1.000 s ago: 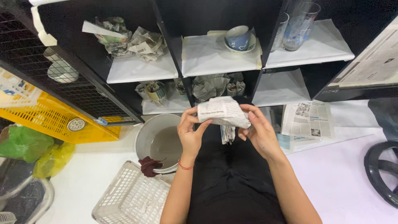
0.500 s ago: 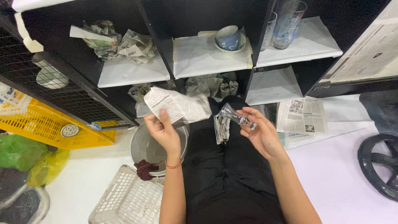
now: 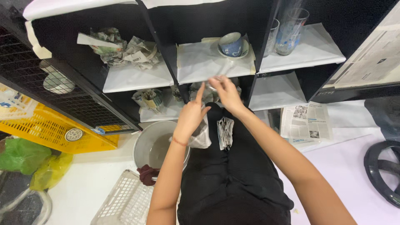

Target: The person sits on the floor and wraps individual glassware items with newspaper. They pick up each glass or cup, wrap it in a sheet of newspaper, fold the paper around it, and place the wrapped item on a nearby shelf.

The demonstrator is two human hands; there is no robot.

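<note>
You are sitting with your legs in black under you, and a folded stack of newspaper [image 3: 225, 132] is lying on your lap, close by so the sheets stay within reach. Your left hand [image 3: 192, 114] is gripping a crumpled sheet [image 3: 202, 134] against the palm, the index finger sticking up free; the sheet is hanging down over your thigh, kept out of the way of the other hand. Your right hand [image 3: 225, 92] is reaching forward to the front edge of the middle shelf [image 3: 208, 62], its fingers curled around something small and clear; blur is hiding it, so I cannot tell what it is or whether it is touching the shelf yet. Left of your knee a grey basin [image 3: 155, 143] is standing on the floor with a dark rag [image 3: 146, 174] over its rim, a white basket [image 3: 125, 202] just beside it. Farther back, a blue cup [image 3: 231, 43] is resting on its saucer at the back of that shelf, tall glasses [image 3: 289, 30] are standing in the next compartment, and wrapped bundles [image 3: 125, 48] are filling the left one.
</note>
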